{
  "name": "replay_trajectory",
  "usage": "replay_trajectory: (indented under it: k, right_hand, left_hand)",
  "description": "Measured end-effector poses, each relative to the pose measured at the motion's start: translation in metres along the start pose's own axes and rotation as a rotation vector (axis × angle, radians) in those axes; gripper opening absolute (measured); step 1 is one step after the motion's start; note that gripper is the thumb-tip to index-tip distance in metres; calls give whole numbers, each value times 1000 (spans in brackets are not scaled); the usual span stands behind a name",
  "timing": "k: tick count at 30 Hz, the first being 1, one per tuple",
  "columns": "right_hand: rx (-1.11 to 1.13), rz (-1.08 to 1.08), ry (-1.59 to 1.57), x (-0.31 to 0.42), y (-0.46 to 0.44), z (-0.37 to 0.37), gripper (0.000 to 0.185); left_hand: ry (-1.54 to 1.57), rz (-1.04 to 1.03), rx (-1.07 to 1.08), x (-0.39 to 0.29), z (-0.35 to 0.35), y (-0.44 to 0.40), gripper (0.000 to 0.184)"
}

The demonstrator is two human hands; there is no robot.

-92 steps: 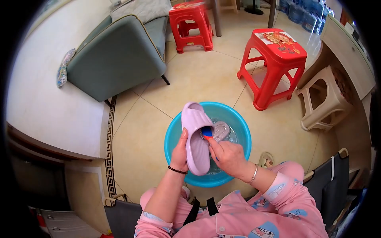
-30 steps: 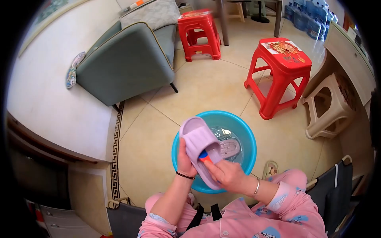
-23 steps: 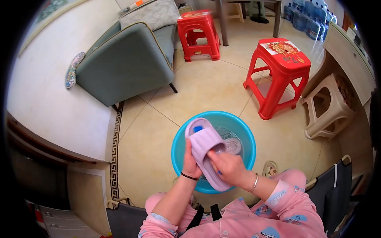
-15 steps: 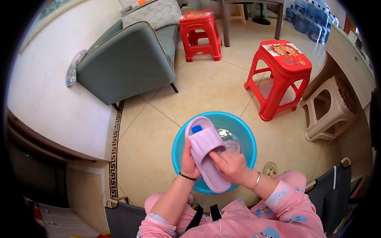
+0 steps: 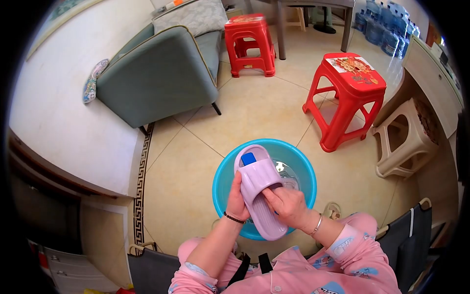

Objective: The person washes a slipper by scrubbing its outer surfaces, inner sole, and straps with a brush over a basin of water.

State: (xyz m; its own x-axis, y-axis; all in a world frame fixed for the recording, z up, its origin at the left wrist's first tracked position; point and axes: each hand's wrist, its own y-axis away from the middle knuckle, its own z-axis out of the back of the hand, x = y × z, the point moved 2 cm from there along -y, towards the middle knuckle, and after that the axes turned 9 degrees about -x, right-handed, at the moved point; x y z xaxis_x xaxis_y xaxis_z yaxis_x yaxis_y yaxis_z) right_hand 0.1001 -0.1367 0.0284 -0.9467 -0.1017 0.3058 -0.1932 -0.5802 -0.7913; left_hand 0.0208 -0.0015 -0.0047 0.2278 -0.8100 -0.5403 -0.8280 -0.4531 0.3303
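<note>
A lilac slide slipper [image 5: 267, 221] is held tilted over a round blue basin [image 5: 313, 183]. My left hand [image 5: 237, 200] grips the slipper along its left side, below the strap. My right hand [image 5: 288, 208] is closed, with its fingers reaching under the strap from the heel side. It holds what looks like a blue brush [image 5: 248, 159], whose flat end shows through the toe opening. A speck of blue shows by my right fingers; the bristles and most of the handle are hidden. Behind the slipper, the basin holds water and a pale, see-through object that I cannot make out.
Two red plastic stools [image 5: 348, 81] [image 5: 250, 44] stand on the tiled floor ahead. A beige stool [image 5: 406, 139] is at the right, beside a desk. A grey-green sofa [image 5: 156, 78] stands at the left. Several blue water bottles [image 5: 387, 29] are at the back right.
The slipper has shifted slightly to the right and turned a little more upright. The blue end has moved slightly right within the toe opening. Both hands keep their hold.
</note>
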Motion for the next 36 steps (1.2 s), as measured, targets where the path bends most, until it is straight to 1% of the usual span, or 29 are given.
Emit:
replay_trajectory:
  k: [2,4,6,9,10,11,12,15,18,20,22,24,26,28,29,30,32,33,35,36]
  right_hand:
    - [19,-48,-54,5,0,1,50]
    - [62,-20,-120,16,-1,8,50]
    - [108,7,-187,22,4,9,51]
    - [135,34,-95,20,6,6,51]
    - [93,14,-46,14,1,5,52]
    - [52,-6,1,9,-1,4,54]
    - [54,-6,2,7,0,2,54]
    - [-1,-30,8,5,2,-1,55]
    - [56,-24,-60,15,5,4,54]
    - [138,52,-117,25,9,6,52]
    - [146,17,-70,21,7,4,52]
    - [28,-43,90,4,2,-3,50]
    - [7,-52,93,-1,-2,-3,49]
    - [-5,-63,-110,9,3,-2,54]
    - [69,-2,-99,19,6,0,54]
    - [70,-1,-100,23,8,2,54]
    - [85,-5,-206,30,12,4,55]
    - [88,-5,-208,25,9,4,55]
    - [57,9,-37,10,1,5,56]
    - [56,10,-33,9,1,4,56]
  left_hand:
    - [-22,-18,-11,-6,1,2,60]
    - [-42,-39,-20,-17,3,1,60]
    - [40,-55,41,-29,4,-1,61]
    - [-11,-61,-2,-19,1,3,59]
    - [-54,-45,-27,-12,0,3,58]
    - [11,-12,24,-6,1,2,57]
    - [14,-11,24,-2,3,1,57]
    - [-38,2,-43,1,6,0,58]
    - [-24,-41,-26,-17,7,-2,58]
    - [13,-80,-5,-28,4,-1,59]
    - [-17,-69,-3,-20,10,-2,58]
    - [-104,-8,-41,-3,5,0,57]
    - [-71,-10,-42,-2,0,0,57]
    - [-43,-53,-78,-10,7,-4,57]
    - [10,-72,-64,-16,14,-8,56]
    - [11,-73,-64,-21,14,-8,56]
    - [15,-78,-6,-27,10,-2,55]
    - [4,-85,-25,-25,7,0,54]
    - [-3,-64,-6,-15,5,0,54]
    - [-11,-47,14,-12,5,0,54]
